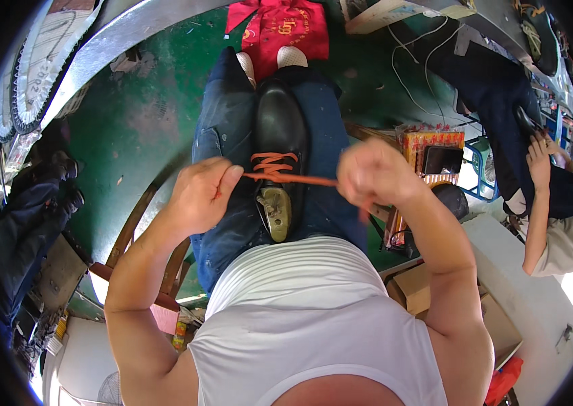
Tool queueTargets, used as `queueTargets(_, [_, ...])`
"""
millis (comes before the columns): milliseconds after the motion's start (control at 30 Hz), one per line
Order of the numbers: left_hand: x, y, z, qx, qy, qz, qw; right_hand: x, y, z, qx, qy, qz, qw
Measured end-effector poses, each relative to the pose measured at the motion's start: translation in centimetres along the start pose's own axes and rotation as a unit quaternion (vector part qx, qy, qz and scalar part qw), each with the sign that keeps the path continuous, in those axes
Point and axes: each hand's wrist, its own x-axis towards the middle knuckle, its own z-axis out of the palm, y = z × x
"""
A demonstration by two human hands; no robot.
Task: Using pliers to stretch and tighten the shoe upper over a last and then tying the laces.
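A black leather shoe (279,118) rests lengthwise on my lap between my thighs, its toe pointing away from me. An orange shoelace (300,178) criss-crosses over its front and stretches taut sideways between my hands. An olive-coloured shoe last (277,213) fills the shoe's opening at the heel end. My left hand (206,191) pinches one end of the lace, just left of the shoe. To the right, my right hand (372,172) is closed on the other end, slightly blurred, with a loose orange tip hanging below it.
A red bag (279,30) lies on the green floor past my feet. On the right are a boxy red-and-yellow package (433,142), a blue stool frame (481,172) and a cardboard box (411,287). Another person's hands (541,155) hold a dark shoe at far right; someone's legs (26,210) are at left.
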Motion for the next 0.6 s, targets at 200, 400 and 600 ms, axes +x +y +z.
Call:
queueTargets(200, [-2.4, 1.8, 1.3, -0.395, 0.018, -0.227, 0.890, 0.4, 3.2, 0.2, -0.704, 0.279, -0.102, 0.645])
queueTargets(400, [-0.1, 2.2, 4.2, -0.404, 0.058, -0.103, 0.907, 5.4, 3.5, 4.2, -0.156, 0.293, -0.099, 0.938])
queueTargets(600, [0.7, 2.4, 4.4, -0.121, 0.083, 0.057, 0.988, 5.7, 2.7, 4.8, -0.116, 0.217, 0.082, 0.966])
